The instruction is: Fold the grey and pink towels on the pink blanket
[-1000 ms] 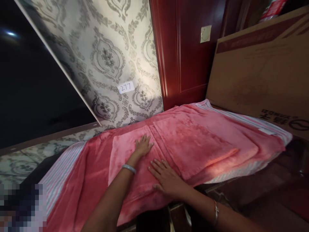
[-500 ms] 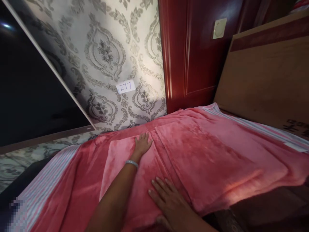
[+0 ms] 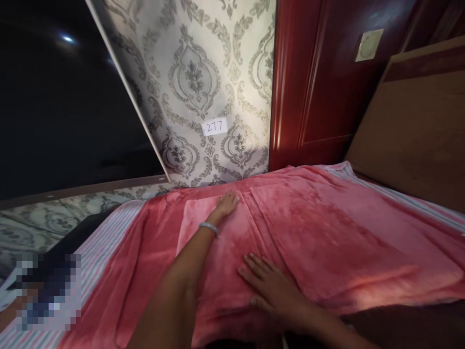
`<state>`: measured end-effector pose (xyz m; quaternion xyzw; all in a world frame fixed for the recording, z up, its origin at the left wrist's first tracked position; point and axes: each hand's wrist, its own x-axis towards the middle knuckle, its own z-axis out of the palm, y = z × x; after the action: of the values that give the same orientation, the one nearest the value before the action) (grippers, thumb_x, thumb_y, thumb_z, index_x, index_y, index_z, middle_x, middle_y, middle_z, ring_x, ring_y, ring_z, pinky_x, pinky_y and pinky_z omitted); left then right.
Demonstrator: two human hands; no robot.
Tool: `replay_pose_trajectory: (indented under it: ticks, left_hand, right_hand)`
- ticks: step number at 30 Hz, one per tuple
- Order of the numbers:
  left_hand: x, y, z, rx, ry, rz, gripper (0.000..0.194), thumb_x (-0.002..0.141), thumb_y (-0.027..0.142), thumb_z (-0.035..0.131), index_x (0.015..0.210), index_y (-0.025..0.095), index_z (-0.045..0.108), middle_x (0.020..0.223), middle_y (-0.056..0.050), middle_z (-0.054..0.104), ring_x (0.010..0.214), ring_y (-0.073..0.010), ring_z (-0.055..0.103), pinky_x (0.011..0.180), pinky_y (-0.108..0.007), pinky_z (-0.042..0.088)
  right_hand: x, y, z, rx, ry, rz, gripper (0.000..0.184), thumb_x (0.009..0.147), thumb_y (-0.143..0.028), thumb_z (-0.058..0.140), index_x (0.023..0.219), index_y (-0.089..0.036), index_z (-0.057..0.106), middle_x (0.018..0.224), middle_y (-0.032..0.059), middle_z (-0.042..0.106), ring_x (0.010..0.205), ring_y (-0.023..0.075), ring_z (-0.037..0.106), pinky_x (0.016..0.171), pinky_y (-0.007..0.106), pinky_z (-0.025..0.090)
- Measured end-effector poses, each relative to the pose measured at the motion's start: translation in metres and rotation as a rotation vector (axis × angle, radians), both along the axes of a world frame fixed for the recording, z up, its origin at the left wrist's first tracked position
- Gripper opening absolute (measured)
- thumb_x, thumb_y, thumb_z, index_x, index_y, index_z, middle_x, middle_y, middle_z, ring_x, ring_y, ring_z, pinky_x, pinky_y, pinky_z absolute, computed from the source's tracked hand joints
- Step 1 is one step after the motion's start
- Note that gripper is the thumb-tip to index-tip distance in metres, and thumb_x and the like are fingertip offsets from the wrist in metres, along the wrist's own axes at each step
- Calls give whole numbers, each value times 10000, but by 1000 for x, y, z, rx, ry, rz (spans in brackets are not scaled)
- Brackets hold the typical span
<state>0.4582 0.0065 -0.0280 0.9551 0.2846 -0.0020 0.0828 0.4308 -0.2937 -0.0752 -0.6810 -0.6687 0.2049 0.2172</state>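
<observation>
A pink plush blanket (image 3: 327, 232) lies spread out, with folded panels on top and a dark seam line between two of them. My left hand (image 3: 227, 203) rests flat near the far edge of the narrower folded panel (image 3: 232, 252), fingers spread. A band circles that wrist. Closer to me, my right hand (image 3: 272, 288) lies palm down on the near part of the same panel, beside the seam, its fingers apart. Neither hand grasps the cloth.
Striped fabric (image 3: 105, 257) borders the blanket at left. A large dark screen (image 3: 72, 106) stands behind it, beside patterned wallpaper bearing a "277" label (image 3: 214, 127). A cardboard box (image 3: 417, 126) leans at the right. A blurred-out patch with part of an arm (image 3: 14, 310) shows lower left.
The view has swung left, so the scene sits further right. Both hands stay flat on about the same parts of the panel. Part of an arm now appears at lower left.
</observation>
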Motion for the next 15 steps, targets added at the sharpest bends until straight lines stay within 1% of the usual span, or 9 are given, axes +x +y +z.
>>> replay_pose_trajectory:
  ticks: [2, 3, 4, 5, 7, 9, 11, 13, 15]
  left_hand:
    - [-21, 10, 8, 12, -20, 22, 595, 1008, 467, 223, 1553, 252, 330, 1658, -66, 244, 1537, -207, 184, 1236, -476, 163]
    - [-33, 16, 11, 20, -25, 42, 586, 1008, 448, 242, 1548, 240, 340, 1653, -73, 259, 1535, -208, 195, 1238, -467, 165]
    - [-45, 22, 13, 30, -28, 70, 574, 1008, 420, 259, 1538, 224, 357, 1642, -85, 289, 1527, -213, 221, 1235, -465, 178]
    - [-57, 28, 15, 41, -29, 101, 559, 1006, 389, 272, 1524, 208, 380, 1624, -100, 330, 1514, -218, 259, 1229, -464, 200]
    - [-77, 39, 17, 69, -35, 172, 528, 1001, 329, 278, 1484, 180, 431, 1579, -128, 411, 1475, -224, 341, 1215, -461, 242]
    - [-89, 45, 17, 101, -44, 236, 503, 998, 295, 275, 1441, 169, 478, 1540, -144, 464, 1442, -229, 391, 1203, -465, 266]
    - [-95, 45, 13, 132, -55, 283, 483, 995, 299, 284, 1397, 168, 518, 1527, -154, 476, 1441, -248, 388, 1199, -494, 266]
    - [-97, 41, 5, 158, -63, 313, 477, 991, 331, 312, 1378, 161, 532, 1528, -169, 465, 1450, -284, 367, 1190, -549, 260]
    - [-99, 35, -6, 182, -75, 332, 497, 988, 354, 325, 1406, 155, 503, 1545, -182, 435, 1469, -308, 327, 1184, -594, 241]
  right_hand:
    - [10, 12, 15, 86, 78, -17, 571, 981, -404, 485, 1525, -238, 436, 1550, 99, 412, 1434, 289, 380, 1192, 528, 298]
    - [16, 22, 22, 148, 113, -42, 539, 996, -383, 435, 1512, -226, 458, 1516, 99, 464, 1391, 271, 447, 1173, 502, 342]
    - [22, 37, 30, 210, 133, -74, 520, 1006, -354, 388, 1500, -214, 474, 1494, 98, 493, 1361, 255, 485, 1161, 480, 367]
    - [28, 54, 36, 253, 129, -105, 518, 1007, -332, 368, 1495, -198, 480, 1492, 103, 494, 1358, 247, 489, 1161, 466, 370]
    - [40, 97, 48, 268, 47, -191, 542, 984, -289, 396, 1506, -155, 458, 1528, 116, 446, 1403, 233, 432, 1186, 430, 334]
    - [50, 143, 55, 171, -101, -309, 577, 967, -255, 423, 1528, -120, 411, 1573, 131, 371, 1457, 221, 343, 1204, 391, 292]
    - [60, 181, 56, 122, -156, -384, 574, 982, -261, 406, 1530, -93, 396, 1585, 159, 341, 1480, 248, 293, 1213, 416, 251]
    - [68, 206, 50, 102, -179, -430, 565, 1009, -293, 367, 1528, -70, 389, 1589, 185, 322, 1493, 275, 256, 1222, 459, 194]
    - [74, 218, 38, 86, -205, -449, 576, 1020, -339, 366, 1524, -62, 390, 1596, 191, 307, 1503, 286, 220, 1227, 488, 133]
